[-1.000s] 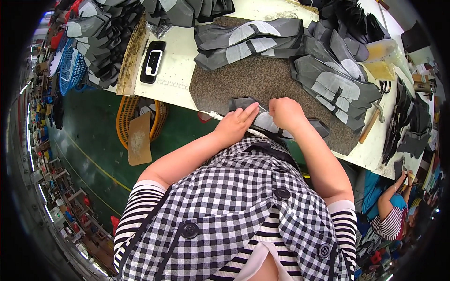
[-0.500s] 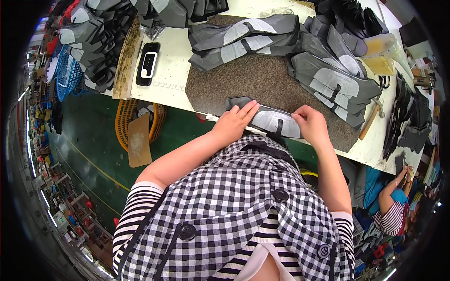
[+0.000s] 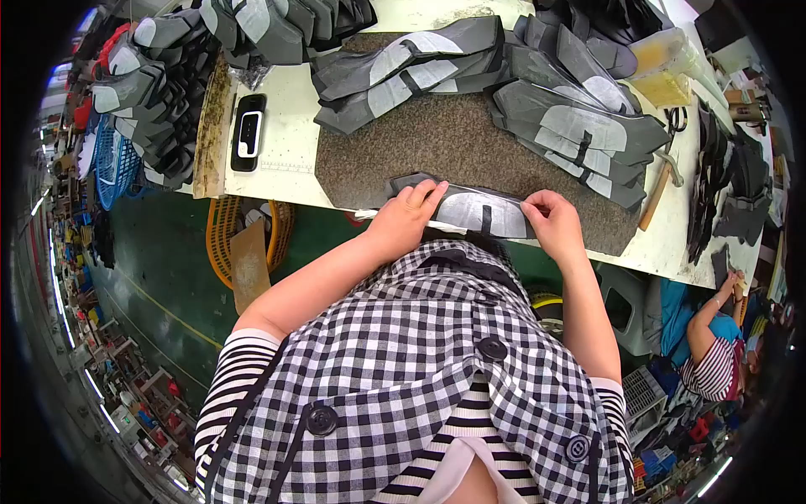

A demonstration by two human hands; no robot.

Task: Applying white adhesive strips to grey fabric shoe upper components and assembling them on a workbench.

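Note:
Along the near edge of the brown mat [image 3: 403,139] lies a dark grey shoe-upper panel [image 3: 470,212] with a pale patch and a small black strap. My left hand [image 3: 405,220] rests on its left end, fingers stretched out flat and pressing it; the thumb is hidden. At the right end, the thumb and forefinger of my right hand [image 3: 554,220] pinch the panel's upper edge. Similar panels lie overlapped in a far pile [image 3: 411,63] and in a right-hand pile [image 3: 579,134] on the mat.
A phone [image 3: 248,133] lies left of the mat, a hammer [image 3: 659,191] right of it. More panels [image 3: 159,92] are stacked at far left. An orange basket [image 3: 222,239] stands below the table's edge. A co-worker [image 3: 714,344] is at lower right.
The view has shifted slightly, so the table appears a little further left. Both hands keep their places on the panel; my right hand still pinches its edge.

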